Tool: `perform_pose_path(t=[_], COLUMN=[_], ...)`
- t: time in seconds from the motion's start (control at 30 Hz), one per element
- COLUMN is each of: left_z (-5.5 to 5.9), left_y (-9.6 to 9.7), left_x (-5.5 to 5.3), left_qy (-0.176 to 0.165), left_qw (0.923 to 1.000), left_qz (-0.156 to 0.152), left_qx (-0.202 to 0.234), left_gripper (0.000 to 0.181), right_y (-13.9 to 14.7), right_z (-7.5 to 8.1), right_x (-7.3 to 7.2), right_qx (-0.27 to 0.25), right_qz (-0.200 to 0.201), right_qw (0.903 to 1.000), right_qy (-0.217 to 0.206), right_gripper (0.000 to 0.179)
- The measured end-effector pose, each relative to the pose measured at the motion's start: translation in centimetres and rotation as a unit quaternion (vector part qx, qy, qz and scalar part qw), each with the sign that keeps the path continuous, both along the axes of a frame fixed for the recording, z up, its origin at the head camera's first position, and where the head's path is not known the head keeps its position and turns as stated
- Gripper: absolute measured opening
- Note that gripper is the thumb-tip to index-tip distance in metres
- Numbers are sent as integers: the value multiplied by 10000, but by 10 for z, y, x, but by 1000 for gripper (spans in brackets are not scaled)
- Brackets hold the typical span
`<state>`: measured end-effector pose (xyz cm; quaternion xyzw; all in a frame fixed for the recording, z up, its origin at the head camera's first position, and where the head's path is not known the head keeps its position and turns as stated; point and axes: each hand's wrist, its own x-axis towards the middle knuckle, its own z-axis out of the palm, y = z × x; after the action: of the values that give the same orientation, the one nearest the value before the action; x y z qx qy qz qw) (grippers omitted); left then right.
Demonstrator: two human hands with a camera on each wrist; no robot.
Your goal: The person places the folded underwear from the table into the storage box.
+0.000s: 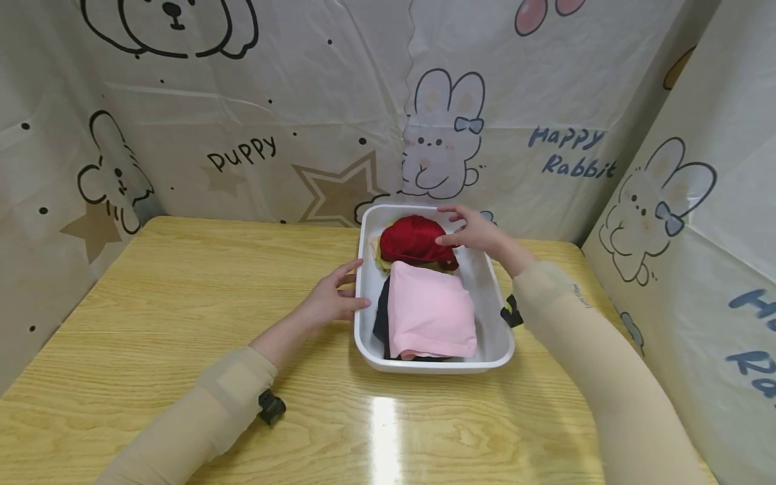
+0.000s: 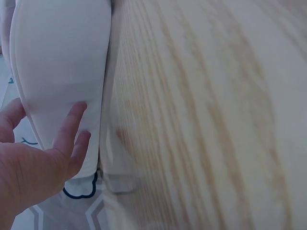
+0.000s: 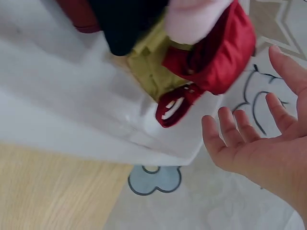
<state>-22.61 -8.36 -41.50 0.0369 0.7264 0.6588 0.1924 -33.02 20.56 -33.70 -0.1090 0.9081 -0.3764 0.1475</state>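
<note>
On the table stands a white plastic bin (image 1: pixel 497 343) with folded clothes in it. A red cap (image 1: pixel 412 239), its strap loop showing in the right wrist view, lies at the far end on an olive-yellow folded cloth (image 3: pixel 148 67). Nearer, a pink folded garment (image 1: pixel 432 313) covers most of a black cloth (image 1: pixel 380 313). My left hand (image 1: pixel 330 296) is at the bin's left side, fingers extended along the outer wall and thumb at the rim. Over the far right corner, my right hand (image 1: pixel 475 232) reaches with spread fingers close to the cap, holding nothing.
The wood-grain table (image 1: pixel 182 303) extends around the bin. A printed cloth backdrop (image 1: pixel 339 81) rises right behind the bin and along both sides. Small black devices (image 1: pixel 271 407) sit on both sleeved forearms.
</note>
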Motion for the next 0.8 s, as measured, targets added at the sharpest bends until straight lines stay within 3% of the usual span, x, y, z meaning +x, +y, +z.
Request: perform_pose_path(t=[0.47,0.8], left_z=[3,17], left_y=[2,-5], left_x=[-1,0], left_qy=[64,679], left_qw=[10000,9966], left_qz=[-4,-219], left_qx=[-1,-401], left_gripper=[82,84], right_y=[21,32], right_z=[34,54], right_x=[19,45], right_qx=[-713,-912], right_qz=[-162,-236], right_qw=[9971,9944], right_qy=[196,483], right_gripper=[66,66])
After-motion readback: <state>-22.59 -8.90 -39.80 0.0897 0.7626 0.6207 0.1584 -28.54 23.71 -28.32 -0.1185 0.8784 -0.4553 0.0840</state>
